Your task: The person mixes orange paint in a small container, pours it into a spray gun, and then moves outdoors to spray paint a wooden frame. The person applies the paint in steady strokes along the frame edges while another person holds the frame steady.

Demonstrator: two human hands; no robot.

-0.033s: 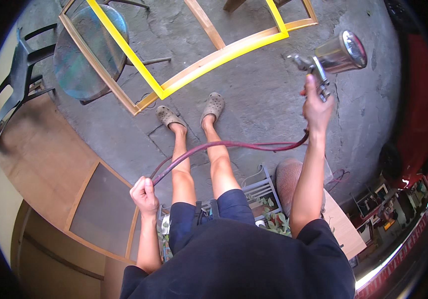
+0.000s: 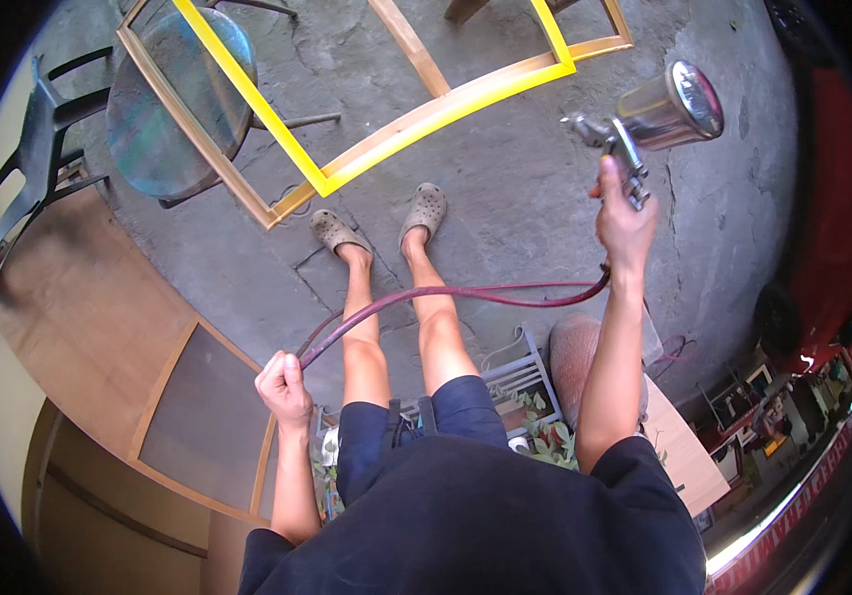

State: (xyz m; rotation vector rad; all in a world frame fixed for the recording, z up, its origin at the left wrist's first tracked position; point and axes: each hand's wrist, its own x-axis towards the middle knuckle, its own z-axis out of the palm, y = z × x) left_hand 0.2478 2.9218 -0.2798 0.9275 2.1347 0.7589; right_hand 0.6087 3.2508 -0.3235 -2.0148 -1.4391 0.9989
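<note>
A metal spray gun (image 2: 624,149) with a shiny cup (image 2: 656,107) is gripped in my right hand (image 2: 628,220), raised at the right, its nozzle pointing left. From the gun's handle a dark red hose (image 2: 446,291) sags across in front of my legs. My left hand (image 2: 285,387) is closed around that hose at the lower left. Beyond my feet lies a wooden frame with a yellow frame (image 2: 426,117) on it; bare wood shows along the inner edges. The gun is to the right of the yellow frame, apart from it.
A paint-stained round stool (image 2: 173,109) stands under the frame at left, beside a dark plastic chair (image 2: 39,169). Wooden panels (image 2: 99,297) lean at left. Behind me are a slatted bench (image 2: 520,382), plants and a wooden board (image 2: 679,446). Something large and red (image 2: 833,218) stands at right.
My right hand and the spray gun have shifted slightly to the left. The hose has moved a little with them; my left hand has barely moved.
</note>
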